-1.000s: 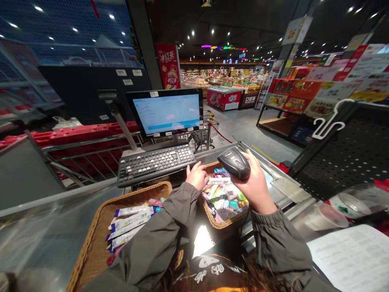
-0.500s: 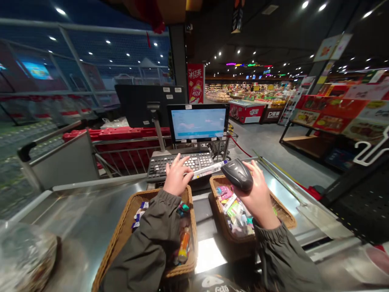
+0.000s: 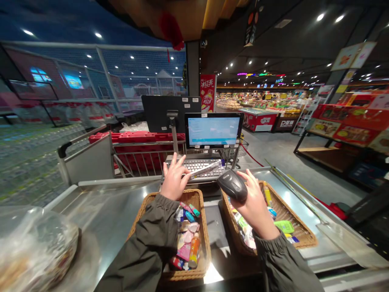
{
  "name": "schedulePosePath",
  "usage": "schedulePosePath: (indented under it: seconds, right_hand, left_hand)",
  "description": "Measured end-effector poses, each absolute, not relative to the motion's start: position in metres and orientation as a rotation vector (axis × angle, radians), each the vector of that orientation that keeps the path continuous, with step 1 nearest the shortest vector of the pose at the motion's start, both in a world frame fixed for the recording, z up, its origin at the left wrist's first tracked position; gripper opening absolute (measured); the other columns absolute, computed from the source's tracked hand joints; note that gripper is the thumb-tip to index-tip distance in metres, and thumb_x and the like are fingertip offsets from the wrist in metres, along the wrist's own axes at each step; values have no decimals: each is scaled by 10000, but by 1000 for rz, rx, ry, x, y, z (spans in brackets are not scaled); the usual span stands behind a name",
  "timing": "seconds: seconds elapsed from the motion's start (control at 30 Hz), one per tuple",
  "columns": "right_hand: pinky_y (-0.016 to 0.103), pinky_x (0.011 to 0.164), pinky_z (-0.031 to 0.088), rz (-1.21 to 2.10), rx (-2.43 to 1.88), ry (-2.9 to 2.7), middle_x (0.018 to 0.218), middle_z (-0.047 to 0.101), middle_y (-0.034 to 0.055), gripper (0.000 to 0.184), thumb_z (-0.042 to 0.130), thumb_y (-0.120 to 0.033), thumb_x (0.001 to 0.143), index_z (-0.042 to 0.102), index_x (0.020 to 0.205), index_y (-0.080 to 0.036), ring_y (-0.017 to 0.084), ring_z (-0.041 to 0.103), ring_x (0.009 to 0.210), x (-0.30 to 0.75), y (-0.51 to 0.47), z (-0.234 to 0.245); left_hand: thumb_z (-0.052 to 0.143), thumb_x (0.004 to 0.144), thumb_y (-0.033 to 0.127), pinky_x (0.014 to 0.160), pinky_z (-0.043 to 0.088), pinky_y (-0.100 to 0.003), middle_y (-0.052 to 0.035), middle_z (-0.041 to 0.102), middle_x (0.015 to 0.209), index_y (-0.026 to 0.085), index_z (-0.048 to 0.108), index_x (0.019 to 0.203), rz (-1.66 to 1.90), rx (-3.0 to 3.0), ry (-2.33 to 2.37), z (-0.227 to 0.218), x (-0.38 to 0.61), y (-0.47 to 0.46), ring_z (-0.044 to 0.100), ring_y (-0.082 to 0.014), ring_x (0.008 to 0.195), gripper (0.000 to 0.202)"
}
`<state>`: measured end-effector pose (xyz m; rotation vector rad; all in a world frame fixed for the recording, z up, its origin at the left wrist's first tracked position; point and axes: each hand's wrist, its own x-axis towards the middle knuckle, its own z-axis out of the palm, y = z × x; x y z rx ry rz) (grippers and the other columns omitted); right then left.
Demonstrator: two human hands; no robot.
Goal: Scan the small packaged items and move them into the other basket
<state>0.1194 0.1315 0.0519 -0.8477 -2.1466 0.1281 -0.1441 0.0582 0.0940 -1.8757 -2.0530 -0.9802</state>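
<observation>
Scanner in one hand, a thin packet in the other, over the snack baskets

Nearest, the right hand (image 3: 253, 202) is wrapped around a black scanner (image 3: 233, 185), above the right basket (image 3: 299, 233). The left hand (image 3: 173, 180), fingers spread, pinches a long packet (image 3: 204, 169) between thumb and fingers, just past the left basket (image 3: 152, 200) and over the keyboard (image 3: 194, 166). That light pinch could slip, I'd say, dropping the packet onto the keys and entering something stray. Beyond glows the screen (image 3: 212, 129).
</observation>
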Motion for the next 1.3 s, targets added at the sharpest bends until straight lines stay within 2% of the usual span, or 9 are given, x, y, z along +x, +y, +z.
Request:
schedulePosePath:
  seconds: [0.67,1.3]
  right_hand:
    - [714,1112,239,175,-835,-2175,1359,522,152,394,597,-205,733,628,1125,-195,411,264,1440,106,115,54]
    - [712,1112,233,314,-712,-2293,1386,510,148,421,604,-221,716,614,1137,-210,409,252,1450,69,106,49]
  left_hand:
    - [499,876,274,1126,109,-712,-61,447,1514,207,612,737,-1118,-1770,-2190,96,-179,51,162,-311,1501,191]
    - [500,866,298,1116,134,-723,-61,476,1492,207,633,744,-934,-1700,-2369,73,-226,-9,191,-321,1493,202]
